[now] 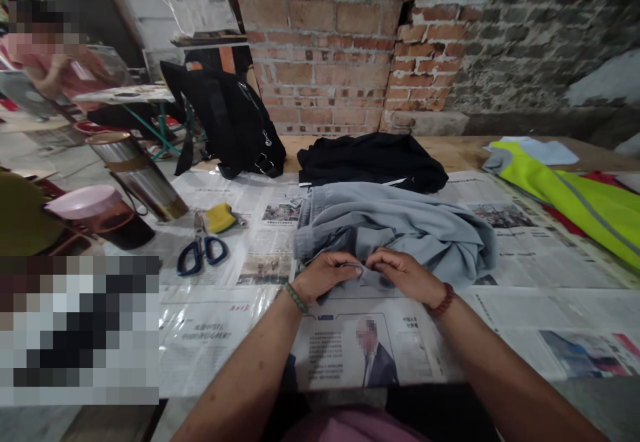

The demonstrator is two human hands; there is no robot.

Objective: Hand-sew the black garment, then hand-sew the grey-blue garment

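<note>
A grey garment (400, 222) with a gathered elastic waistband lies bunched on the newspaper in front of me. At its near edge my left hand (330, 274) pinches the cloth between thumb and fingers. Close by on the right, my right hand (400, 272) is closed on the same edge, with a short stretch of fabric between the two hands. Just behind the grey garment sits a folded black garment (370, 159) with a white stripe. Whether a small item is hidden under my fingertips, I cannot make out.
Newspaper (210, 335) covers the table. To the left are blue-handled scissors (203, 249), a yellow tool (220, 217), a steel flask (137, 172), a pink-lidded cup (110, 215) and a black bag (225, 119). A neon vest (575, 195) lies right. A person (65, 62) sits far left.
</note>
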